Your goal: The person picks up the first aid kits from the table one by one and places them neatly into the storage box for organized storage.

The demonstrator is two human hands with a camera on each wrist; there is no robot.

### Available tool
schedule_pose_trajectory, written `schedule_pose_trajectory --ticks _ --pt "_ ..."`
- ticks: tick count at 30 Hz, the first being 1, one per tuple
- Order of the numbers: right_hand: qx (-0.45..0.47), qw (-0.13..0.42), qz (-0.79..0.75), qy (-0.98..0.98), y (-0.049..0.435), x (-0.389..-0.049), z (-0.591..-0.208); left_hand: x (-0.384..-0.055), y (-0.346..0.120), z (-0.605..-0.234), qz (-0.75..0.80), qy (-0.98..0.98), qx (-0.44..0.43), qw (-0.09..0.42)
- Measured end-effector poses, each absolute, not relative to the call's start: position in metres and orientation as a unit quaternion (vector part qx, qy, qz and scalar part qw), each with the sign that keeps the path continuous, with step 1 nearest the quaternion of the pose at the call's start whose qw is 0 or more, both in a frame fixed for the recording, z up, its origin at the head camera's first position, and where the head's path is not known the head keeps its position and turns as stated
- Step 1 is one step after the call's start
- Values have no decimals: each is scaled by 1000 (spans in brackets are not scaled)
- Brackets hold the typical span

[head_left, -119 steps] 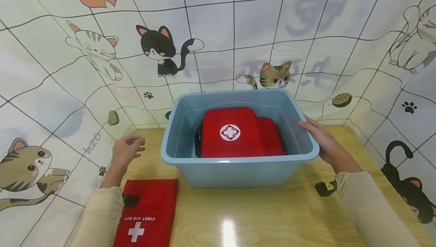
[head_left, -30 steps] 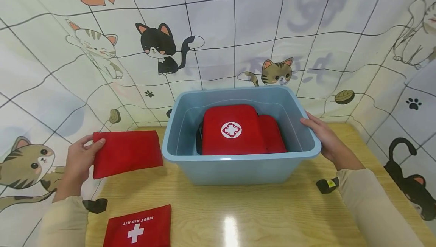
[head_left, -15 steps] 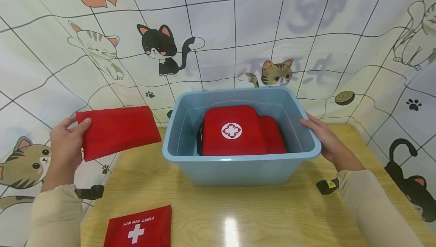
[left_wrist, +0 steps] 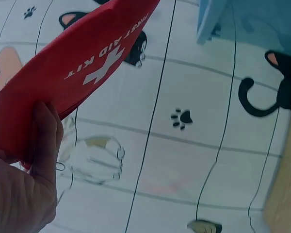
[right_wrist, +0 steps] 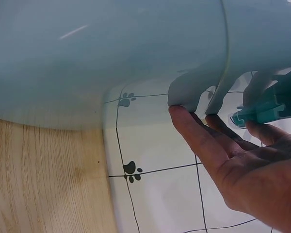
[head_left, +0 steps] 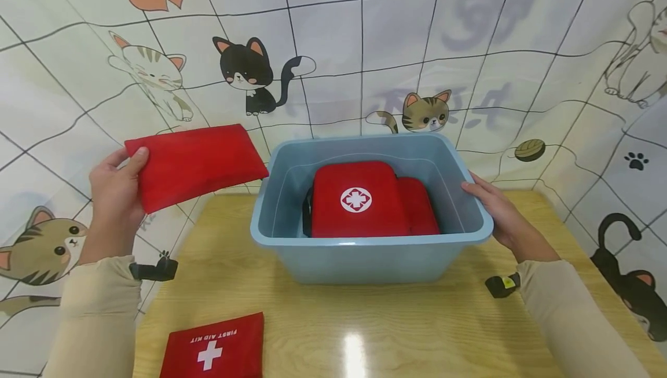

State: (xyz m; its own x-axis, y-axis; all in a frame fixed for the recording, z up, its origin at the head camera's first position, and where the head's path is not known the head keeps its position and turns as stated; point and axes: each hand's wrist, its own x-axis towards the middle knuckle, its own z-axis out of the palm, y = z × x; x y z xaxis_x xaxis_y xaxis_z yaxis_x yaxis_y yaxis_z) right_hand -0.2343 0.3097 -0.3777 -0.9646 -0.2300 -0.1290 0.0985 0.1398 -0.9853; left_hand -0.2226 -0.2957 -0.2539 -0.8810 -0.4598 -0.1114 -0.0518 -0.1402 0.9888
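My left hand (head_left: 117, 195) pinches the left end of a flat red first aid pouch (head_left: 195, 164), thumb on top and fingers beneath. The pouch is raised, its far corner overlapping the tub's left rim in the head view. White "FIRST AID KIT" lettering and a cross show on its underside (left_wrist: 94, 65) in the left wrist view. My right hand (head_left: 495, 210) holds the right rim of the light blue plastic tub (head_left: 365, 262), thumb over the edge, fingertips against the outer wall (right_wrist: 136, 58). Inside the tub stand a red first aid bag (head_left: 359, 219) with a white round emblem and a second red bag (head_left: 419, 207).
Another red first aid pouch (head_left: 229, 346) lies on the wooden table (head_left: 417, 326) at the front left, cut off by the frame's lower edge. A wall covering (head_left: 333, 48) with cartoon cats rises behind the tub and along both sides.
My left hand, holding nothing four seconds ago, now has a red pouch. Over the last second it has lifted it higher, most recently rightward toward the tub. The right hand stays on the rim.
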Motion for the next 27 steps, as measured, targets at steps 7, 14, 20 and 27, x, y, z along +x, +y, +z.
schedule_pose_trajectory --ticks 7,14,20,27 --pt "-47 126 -658 741 312 -235 -378 -238 -252 -245 -716 -671 151 117" --pt "-47 129 -657 742 313 -235 -379 -252 -217 -250 -717 -684 94 96" --pt "-37 133 -654 744 313 -233 -378 -263 -183 -257 -685 -722 64 75" --pt "-42 126 -658 741 312 -233 -378 -274 -153 -258 -691 -720 43 53"
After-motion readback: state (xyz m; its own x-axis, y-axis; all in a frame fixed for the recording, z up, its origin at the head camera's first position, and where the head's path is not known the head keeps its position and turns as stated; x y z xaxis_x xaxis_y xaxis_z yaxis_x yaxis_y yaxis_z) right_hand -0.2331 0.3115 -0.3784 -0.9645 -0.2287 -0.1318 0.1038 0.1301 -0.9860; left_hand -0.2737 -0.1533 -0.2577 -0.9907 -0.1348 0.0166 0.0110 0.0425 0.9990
